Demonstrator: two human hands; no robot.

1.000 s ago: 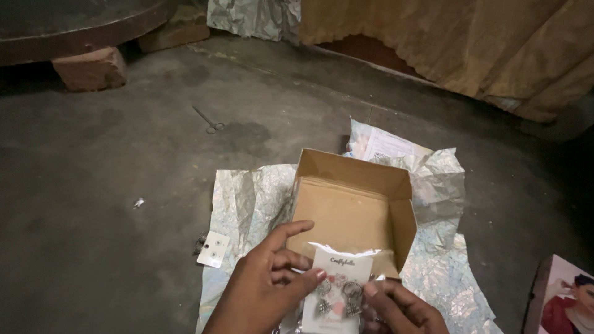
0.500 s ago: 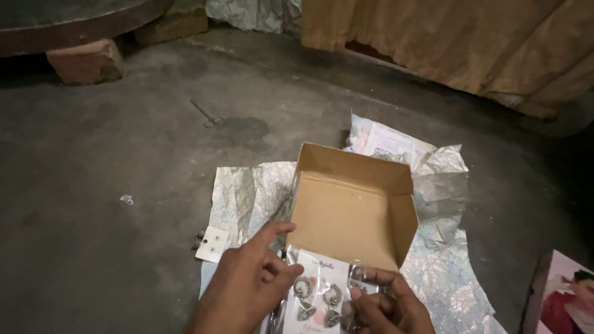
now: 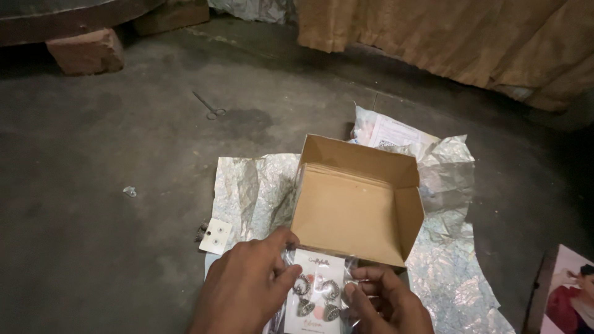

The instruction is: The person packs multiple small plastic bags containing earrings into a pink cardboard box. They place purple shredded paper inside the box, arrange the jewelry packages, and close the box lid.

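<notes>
Holding the earring card just in front of the open cardboard box, my left hand and right hand pinch its slippery clear sleeve; I could drop it on the foil wrap.

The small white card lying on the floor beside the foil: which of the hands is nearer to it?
Left. The left hand is just right of and below the small white card, not touching it. The right hand is farther right, beyond the earring packet that both hands hold.
</notes>
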